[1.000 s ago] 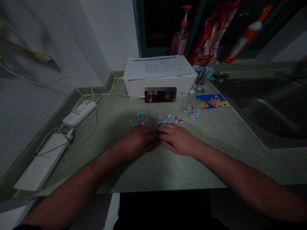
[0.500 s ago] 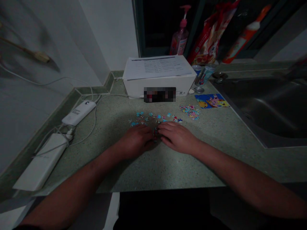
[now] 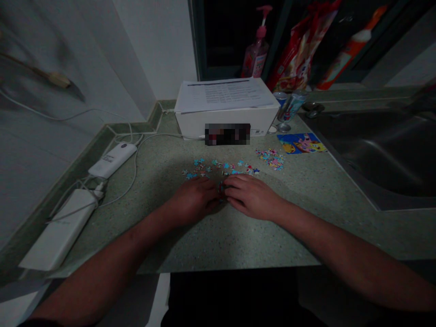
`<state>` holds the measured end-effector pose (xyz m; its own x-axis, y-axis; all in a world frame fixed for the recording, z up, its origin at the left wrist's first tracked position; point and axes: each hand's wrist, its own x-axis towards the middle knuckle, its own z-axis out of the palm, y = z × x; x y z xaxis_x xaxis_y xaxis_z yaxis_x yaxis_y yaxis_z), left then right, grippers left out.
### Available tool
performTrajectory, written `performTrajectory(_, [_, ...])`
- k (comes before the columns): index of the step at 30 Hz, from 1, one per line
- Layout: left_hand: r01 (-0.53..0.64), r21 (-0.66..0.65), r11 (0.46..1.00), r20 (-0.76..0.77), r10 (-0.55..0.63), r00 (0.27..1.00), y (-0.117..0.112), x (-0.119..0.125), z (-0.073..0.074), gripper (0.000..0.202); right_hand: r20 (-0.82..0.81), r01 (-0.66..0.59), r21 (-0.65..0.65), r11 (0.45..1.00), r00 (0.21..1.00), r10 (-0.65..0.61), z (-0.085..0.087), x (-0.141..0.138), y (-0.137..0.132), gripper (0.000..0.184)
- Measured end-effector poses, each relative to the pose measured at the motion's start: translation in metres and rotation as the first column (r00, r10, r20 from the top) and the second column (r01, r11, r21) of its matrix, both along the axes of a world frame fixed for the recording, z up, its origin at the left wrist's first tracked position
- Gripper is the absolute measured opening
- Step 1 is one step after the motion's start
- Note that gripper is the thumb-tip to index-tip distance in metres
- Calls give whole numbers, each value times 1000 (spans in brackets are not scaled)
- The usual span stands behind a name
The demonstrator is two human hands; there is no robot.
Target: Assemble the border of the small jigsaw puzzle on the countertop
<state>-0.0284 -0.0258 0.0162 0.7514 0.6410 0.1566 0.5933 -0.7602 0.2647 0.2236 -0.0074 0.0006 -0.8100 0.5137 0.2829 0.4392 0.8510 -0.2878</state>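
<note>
Green speckled stone makes up the surface [image 3: 235, 247] we lean over, set between a white wall [image 3: 153, 45] at upper left and a steel sink [image 3: 371, 154] at right. Along the top of the frame stand a pink pump bottle [image 3: 256, 56], a red printed bag [image 3: 296, 52] and an orange-and-white bottle [image 3: 347, 56], none with a label we can read.

At back centre sits a white box [image 3: 225, 120], with printed sheets [image 3: 225, 95] on top whose lines are too small to read; a blurred patch [image 3: 227, 134] covers part of its front. Two drink cans [image 3: 291, 106] stand just right of the box, their brands illegible. Nearer the sink lies a bright cartoon card [image 3: 301, 143] in blue, yellow and pink.

At lower left, a white power bank [image 3: 57, 229] and a smaller white charger [image 3: 112, 160] lie near the wall, joined by white cables [image 3: 135, 168], apparently kept there out of the way.

Mid-frame, a loose heap of jigsaw pieces [image 3: 270, 159] lies beside a scattered band of jigsaw pieces [image 3: 218, 168], apparently spread out so each can be seen. Just below, our left hand [image 3: 194, 200] and right hand [image 3: 251, 197] meet with curled fingers around a small cluster of jigsaw pieces [image 3: 221, 189]. Neither hand is open flat, but we cannot tell whether either grip is clenched on the cluster.
</note>
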Motion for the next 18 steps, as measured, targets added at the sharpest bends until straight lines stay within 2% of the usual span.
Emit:
performTrajectory(6, [-32, -13, 999, 34, 32, 999, 3, -5, 5, 18, -16, 66, 16, 998, 998, -66, -2, -1, 1, 19])
performTrajectory(9, [-157, 33, 987, 21, 156, 987, 9, -14, 11, 17, -36, 117, 7, 993, 993, -117, -3, -2, 1, 19])
performTrajectory(13, [-336, 103, 936, -7, 339, 941, 19, -27, 18, 16, -31, 114, -22, 993, 993, -115, -5, -5, -1, 27])
performTrajectory(18, [-458, 121, 881, -31, 464, 885, 27, -37, 22, 20, -14, 99, -31, 995, 995, -99, -8, -7, -3, 29])
